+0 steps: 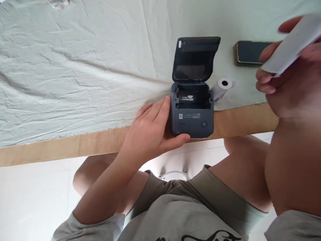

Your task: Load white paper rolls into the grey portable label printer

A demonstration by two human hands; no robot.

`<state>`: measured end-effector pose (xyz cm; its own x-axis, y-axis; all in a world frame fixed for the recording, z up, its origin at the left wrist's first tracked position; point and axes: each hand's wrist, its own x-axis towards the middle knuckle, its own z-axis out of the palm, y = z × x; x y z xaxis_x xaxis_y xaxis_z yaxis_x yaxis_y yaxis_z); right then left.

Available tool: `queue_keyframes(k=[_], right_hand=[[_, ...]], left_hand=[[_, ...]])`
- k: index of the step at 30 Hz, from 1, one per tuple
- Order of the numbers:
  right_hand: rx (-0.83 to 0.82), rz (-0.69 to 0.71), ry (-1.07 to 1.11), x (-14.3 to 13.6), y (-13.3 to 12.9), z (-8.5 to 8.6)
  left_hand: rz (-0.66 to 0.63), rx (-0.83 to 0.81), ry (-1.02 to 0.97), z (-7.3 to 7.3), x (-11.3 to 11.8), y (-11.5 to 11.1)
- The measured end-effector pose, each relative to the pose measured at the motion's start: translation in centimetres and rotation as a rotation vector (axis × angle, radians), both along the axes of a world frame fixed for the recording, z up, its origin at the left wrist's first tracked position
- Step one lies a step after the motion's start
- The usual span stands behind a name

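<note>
A dark blue-grey label printer point(190, 122) sits at the table's front edge with its black lid point(194, 60) raised and its paper bay uncovered. My left hand point(152, 124) rests along the printer's left side, fingers on its side and thumb at its front edge. At the upper right, my right hand point(288, 63) has its fingers round a white paper roll point(293, 47), slightly blurred. A second white roll point(222, 88) with a black core stands just right of the printer, close against it.
A dark phone point(250, 53) lies behind my right hand. Pale green cloth point(87, 67) covers the table, wrinkled at the left. A bare wooden edge point(75, 145) runs along the front. Something shiny point(59, 3) lies at the top left.
</note>
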<state>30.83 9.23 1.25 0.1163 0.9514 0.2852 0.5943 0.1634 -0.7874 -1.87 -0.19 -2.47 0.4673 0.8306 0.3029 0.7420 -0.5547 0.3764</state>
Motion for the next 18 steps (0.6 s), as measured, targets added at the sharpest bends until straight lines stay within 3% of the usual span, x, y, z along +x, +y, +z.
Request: queue_keyframes(k=[2, 3, 9, 13, 18], right_hand=[[-0.044, -0.160, 0.277, -0.4, -0.4, -1.3], [-0.050, -0.200, 0.310, -0.7, -0.7, -1.8], [-0.064, -0.185, -0.244, 0.0, -2.5, -2.4], [-0.039, -0.120, -0.313, 0.7, -2.4, -2.9], [-0.096, -0.152, -0.331, 0.5, -2.3, -3.6]], left_hand=[[-0.001, -0.025, 0.013, 0.1, -0.1, 0.1], [-0.005, -0.036, 0.016, 0.2, -0.2, 0.1], [-0.030, -0.041, 0.038, 0.7, -0.2, 0.2], [-0.030, -0.029, 0.045, 0.7, -0.1, 0.2], [-0.024, -0.029, 0.061, 0.8, 0.0, 0.2]])
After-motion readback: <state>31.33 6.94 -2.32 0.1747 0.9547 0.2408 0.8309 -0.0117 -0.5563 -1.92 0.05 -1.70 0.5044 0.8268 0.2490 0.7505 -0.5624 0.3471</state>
